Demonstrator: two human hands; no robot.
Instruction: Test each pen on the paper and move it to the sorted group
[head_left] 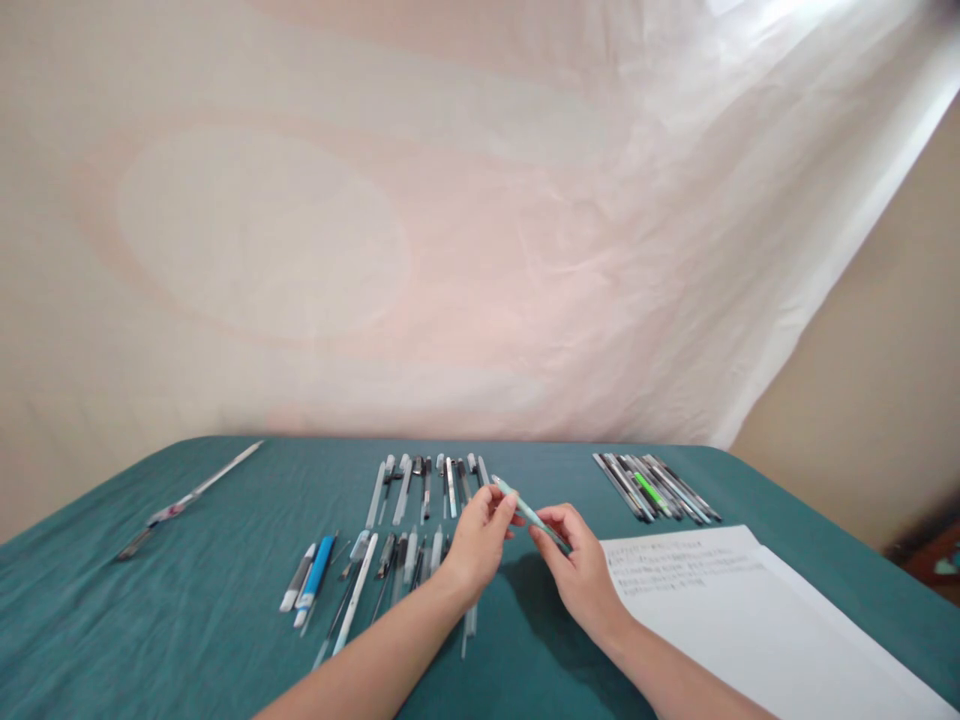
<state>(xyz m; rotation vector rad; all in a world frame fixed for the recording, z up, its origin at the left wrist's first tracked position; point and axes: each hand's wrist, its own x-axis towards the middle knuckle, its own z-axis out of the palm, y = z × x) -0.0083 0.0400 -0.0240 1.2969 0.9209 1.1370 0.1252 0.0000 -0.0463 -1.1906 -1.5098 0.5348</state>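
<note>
A pale green pen (pixel 531 514) is held slantwise above the table between my two hands. My left hand (pixel 484 530) pinches its upper left end between thumb and fingers. Around its lower right end the fingers of my right hand (pixel 571 560) are closed. Below and left of my left hand lie pen parts in two rows: clear barrels, caps and thin refills in the back row (pixel 405 490), and more of them in the front row (pixel 361 592), partly hidden by my left forearm. A blue pen (pixel 315 580) lies at the front row's left end.
White paper sheets (pixel 720 640) with handwriting lie at the right front. Behind them is a bundle of pens (pixel 654 488), one bright green. A long thin plastic packet (pixel 187 500) lies at the far left on the green tablecloth (pixel 150 640). A pale curtain (pixel 465 250) hangs behind.
</note>
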